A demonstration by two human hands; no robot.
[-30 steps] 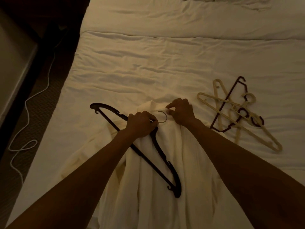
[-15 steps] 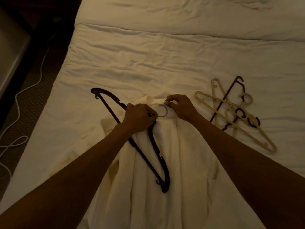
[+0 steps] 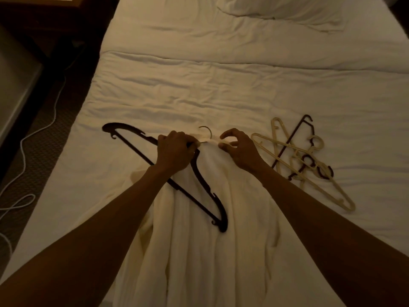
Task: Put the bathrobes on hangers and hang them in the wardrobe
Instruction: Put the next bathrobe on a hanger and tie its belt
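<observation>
the left hand [image 3: 174, 151] has its fingers curled round the dark hanger [image 3: 206, 189] at its neck; the right hand [image 3: 241, 152] pinches the collar of the bathrobe [image 3: 210, 251], spread on the bed [image 3: 199, 96] beneath the hanger. spare hangers [image 3: 306, 157] lie beside it.

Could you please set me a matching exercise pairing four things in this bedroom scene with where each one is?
Things:
1 dark hanger
2 pile of hangers
3 pillow
4 white cable

Places:
A on the floor, left of the bed
B at the far end of the bed
C gripped by the left hand, lying over the bathrobe
D loose on the bed, right of the right hand

Pairs: 1-C, 2-D, 3-B, 4-A
</observation>
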